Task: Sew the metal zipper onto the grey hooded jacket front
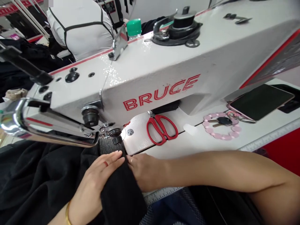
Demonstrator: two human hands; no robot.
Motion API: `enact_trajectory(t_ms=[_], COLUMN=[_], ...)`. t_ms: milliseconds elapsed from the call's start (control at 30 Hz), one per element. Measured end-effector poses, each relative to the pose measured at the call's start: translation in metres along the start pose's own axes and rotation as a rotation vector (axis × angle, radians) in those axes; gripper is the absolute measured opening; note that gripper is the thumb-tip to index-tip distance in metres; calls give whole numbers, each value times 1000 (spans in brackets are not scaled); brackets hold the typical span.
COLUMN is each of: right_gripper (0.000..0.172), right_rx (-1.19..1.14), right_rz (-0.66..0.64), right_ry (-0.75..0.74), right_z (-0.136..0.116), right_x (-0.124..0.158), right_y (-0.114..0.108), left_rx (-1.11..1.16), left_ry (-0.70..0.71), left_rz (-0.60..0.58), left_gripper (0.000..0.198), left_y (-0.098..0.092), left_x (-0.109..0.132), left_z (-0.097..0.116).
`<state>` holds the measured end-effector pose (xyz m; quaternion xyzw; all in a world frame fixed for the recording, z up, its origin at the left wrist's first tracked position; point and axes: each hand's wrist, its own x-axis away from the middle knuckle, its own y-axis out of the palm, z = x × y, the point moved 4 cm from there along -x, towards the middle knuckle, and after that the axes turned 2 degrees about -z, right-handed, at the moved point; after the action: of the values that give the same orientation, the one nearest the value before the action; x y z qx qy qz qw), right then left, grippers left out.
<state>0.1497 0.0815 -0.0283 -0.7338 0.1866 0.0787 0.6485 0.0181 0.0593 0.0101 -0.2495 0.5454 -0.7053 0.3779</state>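
A strip of black fabric (123, 197) runs under the needle end of a white sewing machine (145, 75), and more black cloth spreads out to the left. My left hand (96, 179) lies flat over the fabric with fingers stretched toward the needle area. On the strip's right edge, my right hand (146, 172) has its fingers curled in and gripping the cloth; its thumb is partly hidden. The presser foot and needle are hidden behind the machine's head. Red-handled scissors (162, 128) rest on the machine bed just beyond my right hand.
To the right, a phone (260, 101) lies by a pink beaded ring (225, 136) with a key. A measuring tape strip (269, 135) follows the table's front edge. Behind the machine are a green-capped bottle (133, 27) and a person in a white top (86, 34).
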Motion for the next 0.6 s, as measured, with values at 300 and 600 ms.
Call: enact_trajectory(t_ms=[300, 600], right_gripper=[18, 20], right_rx=[52, 75], right_rz=[8, 68], right_ry=[29, 45], right_z=[-3, 8], right_x=[-3, -14], right_y=[7, 1], left_rx=[12, 83], left_ry=[146, 209], left_rz=[19, 7], left_gripper=[45, 43], left_y=[11, 7], left_x=[3, -14], left_z=[-16, -43])
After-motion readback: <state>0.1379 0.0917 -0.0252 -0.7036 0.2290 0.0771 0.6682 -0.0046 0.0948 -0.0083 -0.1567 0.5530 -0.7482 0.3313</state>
